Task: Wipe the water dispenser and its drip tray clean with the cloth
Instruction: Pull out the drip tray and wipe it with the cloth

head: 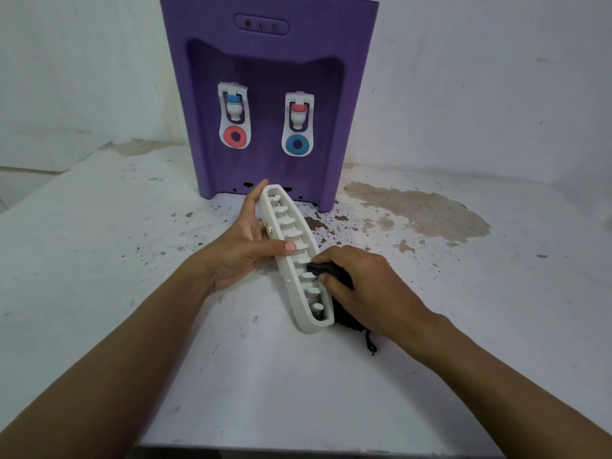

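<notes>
A purple water dispenser (268,77) with two white taps stands at the back of a white painted table (99,260). In front of it my left hand (241,246) grips the white slotted drip tray (293,256), tilted on its edge, thumb across its ribs. My right hand (361,286) holds a dark cloth (344,313) and presses a bunched part of it against the tray's right rim near the middle. The cloth's loose end hangs behind the tray's near end, with a frayed thread trailing on the table.
The table's paint is chipped and flaked in front of the dispenser, with a large bare brown patch (420,210) to the right. A white wall stands behind. The table's near edge (298,447) runs along the bottom of the view.
</notes>
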